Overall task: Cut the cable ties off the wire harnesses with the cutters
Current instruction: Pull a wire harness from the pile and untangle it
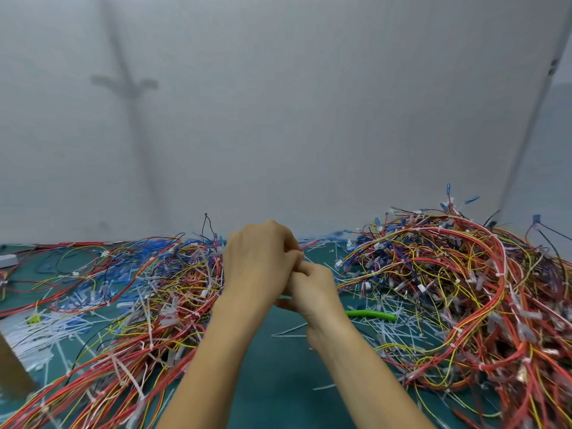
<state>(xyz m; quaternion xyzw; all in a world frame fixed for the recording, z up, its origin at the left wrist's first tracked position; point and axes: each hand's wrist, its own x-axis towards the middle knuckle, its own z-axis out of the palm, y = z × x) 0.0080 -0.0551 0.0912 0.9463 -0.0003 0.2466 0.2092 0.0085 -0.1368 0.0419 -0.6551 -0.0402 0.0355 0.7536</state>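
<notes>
We find the left hand (260, 261) raised over the worktop (278, 382), its fingers curled and pinching a thin red wire (311, 244). The right hand (312, 292) is curled tight against it; what it grasps is hidden, so we cannot confirm the cutters, though a green bar (371, 315) shows just beside it. Between the left heap (139, 305) and right heap (448, 289) of harnesses, we judge that fingers crowded at the cut risk a nicked wire or skin.
</notes>
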